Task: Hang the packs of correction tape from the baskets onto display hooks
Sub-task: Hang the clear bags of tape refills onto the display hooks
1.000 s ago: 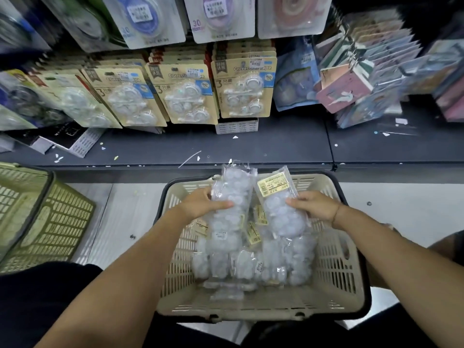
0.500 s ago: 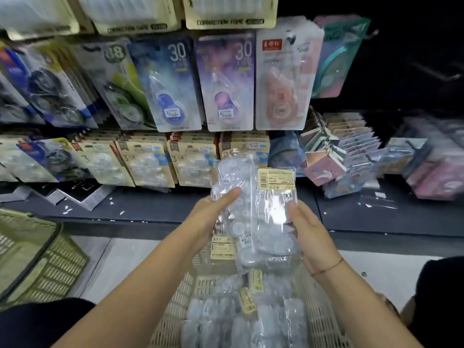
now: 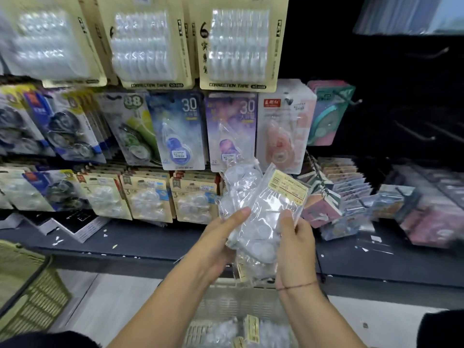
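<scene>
Gripping clear packs (image 3: 261, 204) in left hand (image 3: 221, 239) and right hand (image 3: 297, 237) above the basket (image 3: 226, 303); next, likely singling one out for an empty hook (image 3: 415, 133) up-right of the basket.

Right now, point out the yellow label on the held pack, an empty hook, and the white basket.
yellow label (image 3: 288, 188): head view, centre of the sticker.
empty hook (image 3: 414, 133): head view, middle of its shaft.
white basket (image 3: 226, 301): head view, far slatted wall.
</scene>
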Tool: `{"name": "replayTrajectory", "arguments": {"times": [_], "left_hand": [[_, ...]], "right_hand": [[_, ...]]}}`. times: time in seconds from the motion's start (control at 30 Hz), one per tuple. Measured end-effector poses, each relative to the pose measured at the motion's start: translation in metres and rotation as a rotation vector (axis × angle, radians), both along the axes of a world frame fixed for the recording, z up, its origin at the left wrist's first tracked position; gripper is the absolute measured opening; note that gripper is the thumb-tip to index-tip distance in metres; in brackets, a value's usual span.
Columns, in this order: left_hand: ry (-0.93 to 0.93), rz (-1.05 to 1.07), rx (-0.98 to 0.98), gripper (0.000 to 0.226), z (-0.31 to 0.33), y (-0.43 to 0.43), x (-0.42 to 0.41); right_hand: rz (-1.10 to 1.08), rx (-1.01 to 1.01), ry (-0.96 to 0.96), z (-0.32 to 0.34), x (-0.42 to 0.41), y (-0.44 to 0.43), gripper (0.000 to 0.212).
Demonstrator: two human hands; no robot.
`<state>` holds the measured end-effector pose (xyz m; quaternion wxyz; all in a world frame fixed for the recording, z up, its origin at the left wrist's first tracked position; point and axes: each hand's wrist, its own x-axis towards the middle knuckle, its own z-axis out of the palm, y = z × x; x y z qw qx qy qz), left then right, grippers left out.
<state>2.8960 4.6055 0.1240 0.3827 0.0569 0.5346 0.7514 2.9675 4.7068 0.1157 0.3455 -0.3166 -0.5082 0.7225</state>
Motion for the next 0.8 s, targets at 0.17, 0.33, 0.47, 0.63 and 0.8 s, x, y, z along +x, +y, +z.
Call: {"name": "replayTrajectory", "arguments": {"times": [0.17, 0.33, 0.47, 0.63, 0.8], "left_hand": [[0.050, -0.045, -0.019, 0.055, -0.001, -0.013, -0.016], [0.049, -0.222, -0.063, 0.061, 0.000, -0.022, -0.020], [-0.054, -0.337, -0.066, 0.086, -0.008, -0.018, -0.017], [-0.305, -0.285, 0.182, 0.085, -0.012, -0.020, -0.018], [-0.410, -0.202, 0.392, 0.079, -0.015, -0.020, -0.011]], "right_hand": [[0.159, 0.313, -0.114, 0.011, 0.014, 0.019, 0.069], [0.621, 1.550, -0.503, 0.068, 0.015, 0.065, 0.111], [0.999, 1.632, -0.587, 0.091, 0.003, 0.074, 0.086], [0.829, 1.523, -0.522, 0.073, 0.006, 0.069, 0.064], [0.592, 1.019, -0.463, 0.048, 0.008, 0.060, 0.061]]}}
